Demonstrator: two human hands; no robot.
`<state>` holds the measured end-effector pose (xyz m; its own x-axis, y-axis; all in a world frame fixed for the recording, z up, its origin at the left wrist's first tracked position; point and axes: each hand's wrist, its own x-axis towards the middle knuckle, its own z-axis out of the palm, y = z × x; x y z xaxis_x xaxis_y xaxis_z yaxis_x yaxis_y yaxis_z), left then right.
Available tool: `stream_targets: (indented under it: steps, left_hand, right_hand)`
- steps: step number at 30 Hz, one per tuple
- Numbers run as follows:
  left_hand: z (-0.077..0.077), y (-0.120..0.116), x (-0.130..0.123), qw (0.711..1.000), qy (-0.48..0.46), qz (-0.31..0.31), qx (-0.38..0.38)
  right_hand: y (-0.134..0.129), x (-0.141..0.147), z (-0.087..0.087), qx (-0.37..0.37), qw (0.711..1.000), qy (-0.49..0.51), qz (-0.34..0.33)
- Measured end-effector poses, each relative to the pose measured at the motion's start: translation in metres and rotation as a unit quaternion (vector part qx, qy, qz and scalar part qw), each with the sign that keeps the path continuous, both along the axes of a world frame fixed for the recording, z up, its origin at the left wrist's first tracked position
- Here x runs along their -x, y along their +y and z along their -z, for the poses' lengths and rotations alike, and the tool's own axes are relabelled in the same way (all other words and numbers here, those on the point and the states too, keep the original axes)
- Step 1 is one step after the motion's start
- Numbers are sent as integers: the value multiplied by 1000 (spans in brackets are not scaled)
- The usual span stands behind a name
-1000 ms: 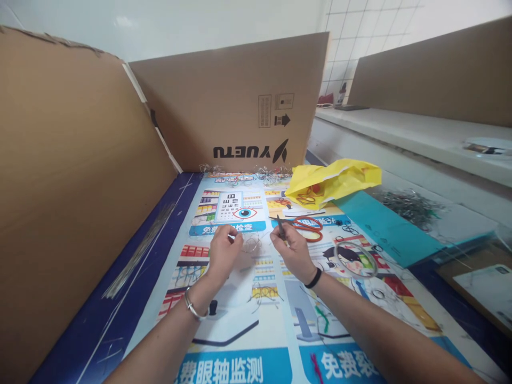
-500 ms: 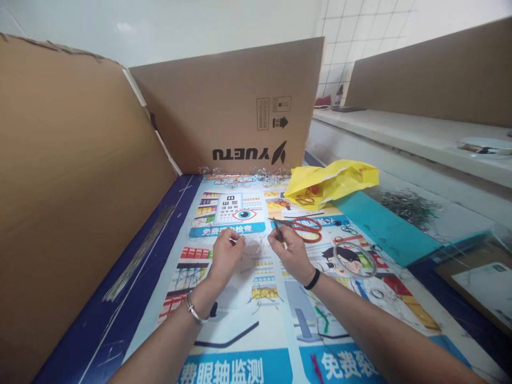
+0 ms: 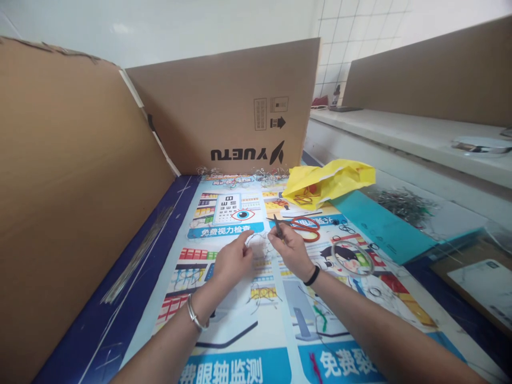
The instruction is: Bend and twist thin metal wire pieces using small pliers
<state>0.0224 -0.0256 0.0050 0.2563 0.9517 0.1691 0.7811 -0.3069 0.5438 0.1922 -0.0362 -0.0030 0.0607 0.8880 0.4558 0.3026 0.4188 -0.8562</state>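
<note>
My right hand (image 3: 294,250), a black band at its wrist, is closed around a dark pointed tool (image 3: 277,225) whose tip sticks up past the fingers; its exact kind is hidden. Between my hands is a thin, pale wire loop (image 3: 262,246), close to the right fingertips. My left hand (image 3: 234,258), with a silver bangle on the wrist, has its thumb and index finger apart at the loop's left side. Whether it touches the wire is too fine to tell. Just behind the right hand lie scissors (image 3: 306,228) with orange-red handles.
A yellow bag (image 3: 330,181) lies open beyond the scissors. Wire pieces (image 3: 404,205) are heaped at right, near a teal sheet (image 3: 380,226) and a wire coil (image 3: 372,261). Straight wires (image 3: 138,256) lie at left. Cardboard panels (image 3: 220,106) stand behind and left.
My left thumb and index finger have parted from a pinch, and that hand has moved slightly right and nearer. My right hand keeps its grip, almost in place.
</note>
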Motion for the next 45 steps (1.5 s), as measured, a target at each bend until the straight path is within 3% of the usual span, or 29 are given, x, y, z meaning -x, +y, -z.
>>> stream_targets:
  steps: [5, 11, 18, 26, 33, 45]
  left_hand:
    - [1, 3, 0, 996, 23, 22, -88]
    - [7, 14, 3, 972, -28, 137, -191]
    - [3, 16, 5, 971, -47, 174, -160]
    - [1, 14, 6, 965, -40, 171, -196]
    - [1, 14, 6, 965, -11, 191, -181]
    - [-1, 16, 6, 968, -34, 192, -160]
  right_hand:
    - [0, 0, 0, 5, 1000, 6, -17]
    - [2, -1, 1, 12, 999, 25, -43]
    - [-2, 1, -1, 16, 996, 38, -76]
    - [-1, -1, -2, 3, 1000, -8, -18]
    - [-2, -2, -2, -2, 1000, -5, 6]
    - [-3, 0, 1, -8, 1000, 11, 1]
